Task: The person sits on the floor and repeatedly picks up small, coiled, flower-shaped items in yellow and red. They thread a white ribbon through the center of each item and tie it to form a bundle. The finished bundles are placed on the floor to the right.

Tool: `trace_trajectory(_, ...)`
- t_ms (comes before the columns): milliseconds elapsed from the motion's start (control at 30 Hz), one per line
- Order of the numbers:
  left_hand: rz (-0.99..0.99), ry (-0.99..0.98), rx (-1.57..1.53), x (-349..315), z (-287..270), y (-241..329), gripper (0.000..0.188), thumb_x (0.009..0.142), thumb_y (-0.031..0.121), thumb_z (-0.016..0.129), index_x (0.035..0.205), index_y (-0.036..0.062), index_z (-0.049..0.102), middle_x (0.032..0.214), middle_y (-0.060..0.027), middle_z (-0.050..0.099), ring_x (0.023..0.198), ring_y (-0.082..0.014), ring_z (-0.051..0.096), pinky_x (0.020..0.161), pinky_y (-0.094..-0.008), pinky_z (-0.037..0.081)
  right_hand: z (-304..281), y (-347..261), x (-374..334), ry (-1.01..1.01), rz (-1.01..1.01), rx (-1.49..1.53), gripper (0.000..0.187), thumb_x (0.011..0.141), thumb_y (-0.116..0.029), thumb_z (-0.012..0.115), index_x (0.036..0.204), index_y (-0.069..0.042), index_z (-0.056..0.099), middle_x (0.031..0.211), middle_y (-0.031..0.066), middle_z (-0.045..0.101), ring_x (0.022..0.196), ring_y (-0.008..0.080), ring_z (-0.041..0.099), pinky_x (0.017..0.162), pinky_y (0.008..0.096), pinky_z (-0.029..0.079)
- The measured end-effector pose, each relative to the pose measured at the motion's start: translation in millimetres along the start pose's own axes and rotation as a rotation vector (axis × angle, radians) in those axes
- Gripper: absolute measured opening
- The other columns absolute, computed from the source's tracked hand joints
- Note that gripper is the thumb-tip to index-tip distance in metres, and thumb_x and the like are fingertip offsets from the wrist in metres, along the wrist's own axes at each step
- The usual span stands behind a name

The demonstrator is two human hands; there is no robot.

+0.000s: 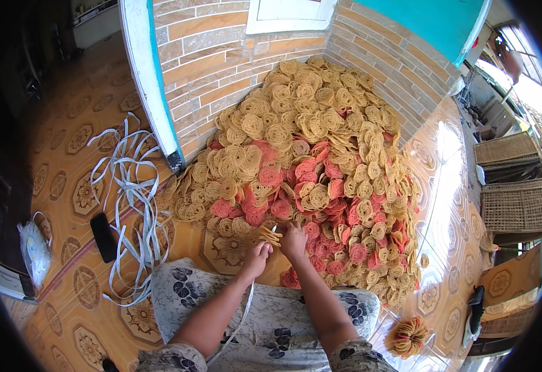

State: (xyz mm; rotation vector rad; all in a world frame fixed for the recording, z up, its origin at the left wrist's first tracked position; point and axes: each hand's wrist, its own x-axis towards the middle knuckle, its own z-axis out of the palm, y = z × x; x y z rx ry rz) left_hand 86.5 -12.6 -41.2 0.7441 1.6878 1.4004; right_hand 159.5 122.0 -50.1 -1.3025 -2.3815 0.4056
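Note:
A large heap of round, lacy, coiled discs [277, 133], mostly tan with several pink-red ones, lies on the floor in front of me. At its near edge my left hand [257, 259] grips a few tan lacy discs [269, 235], seen nearly edge-on. A pale narrow strip [244, 310] runs up from my lap to this hand, and a short whitish tip shows by the discs. My right hand [293, 240] is close beside them with its fingers bent together. What its fingertips hold is hidden.
Loose white strips [128, 211] lie tangled at the left, next to a black phone [103, 237] and a clear plastic bag [34, 253]. A round bundle of discs [407, 338] sits at the lower right. Woven racks [515, 206] stand farther right; a brick wall [206, 62] backs the heap.

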Motion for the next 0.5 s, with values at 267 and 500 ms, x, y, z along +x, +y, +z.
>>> trace_trajectory(267, -0.028, -0.022, -0.058, -3, 1, -2, 0.031, 0.104, 0.029, 0.043, 0.09, 0.005, 0.056, 0.068, 0.0041, 0.044, 0.062, -0.0072, 0.039, 0.057, -0.0248, 0.035, -53, 8, 14, -0.322, 0.344, 1.08, 0.017, 0.088, -0.007, 0.071, 0.096, 0.001, 0.058, 0.088, 0.0041, 0.065, 0.083, 0.0092, 0.061, 0.073, 0.0226, 0.048)
trace_trajectory(500, -0.021, -0.042, -0.12, 4, 1, -17, 0.034, 0.103, 0.032, 0.044, 0.09, 0.0045, 0.059, 0.069, -0.0009, 0.053, 0.062, -0.0113, 0.047, 0.06, -0.0293, 0.041, -66, 0, 10, -0.386, 0.226, 1.129, 0.019, 0.087, -0.008, 0.072, 0.097, 0.001, 0.058, 0.088, 0.0031, 0.064, 0.082, 0.0084, 0.059, 0.074, 0.0213, 0.046)
